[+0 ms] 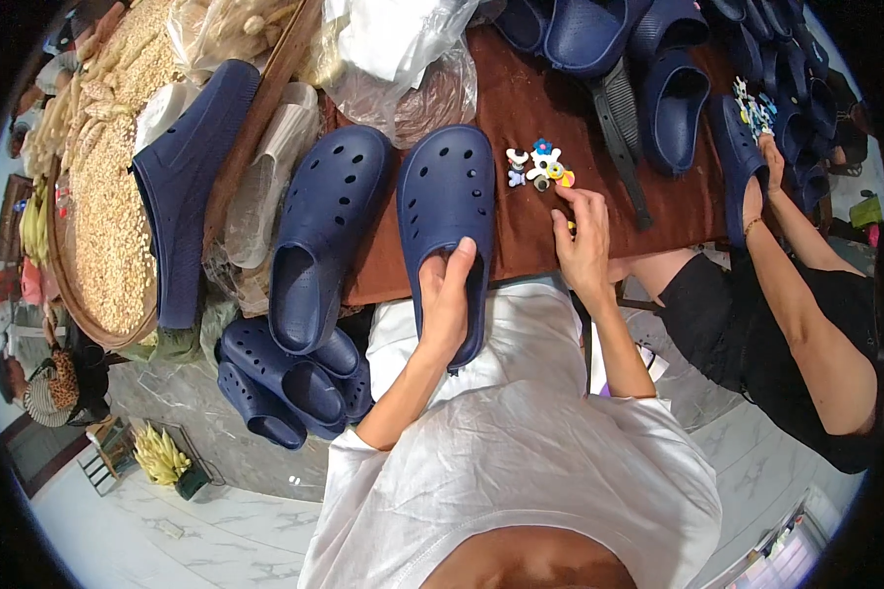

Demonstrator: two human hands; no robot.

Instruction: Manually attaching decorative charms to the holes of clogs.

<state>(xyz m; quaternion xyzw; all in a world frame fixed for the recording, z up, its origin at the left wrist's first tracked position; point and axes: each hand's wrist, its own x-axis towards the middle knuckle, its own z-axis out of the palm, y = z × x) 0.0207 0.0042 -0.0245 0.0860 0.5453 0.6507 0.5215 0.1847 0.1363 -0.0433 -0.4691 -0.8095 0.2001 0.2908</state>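
Observation:
My left hand [446,299] grips a navy clog [447,182] by its heel end, thumb inside the foot opening, toe pointing away from me. Its upper has several round holes. To its right lies a cluster of small colourful shoe charms [542,163], white, blue and yellow, on the brown cloth. My right hand [584,240] reaches to the near edge of this cluster, fingertips by a yellow charm, thumb and forefinger apart. A bit of yellow shows under its fingers, partly hidden. Another navy clog [334,196] lies just left of the held one.
A navy clog [196,187] leans by a round tray of pale kernels [103,342] on the left. More clogs [285,383] hang below the table edge. Plastic bags [403,88] and several clogs [673,108] fill the back. At right, another person's hands hold a clog [739,172] and charms.

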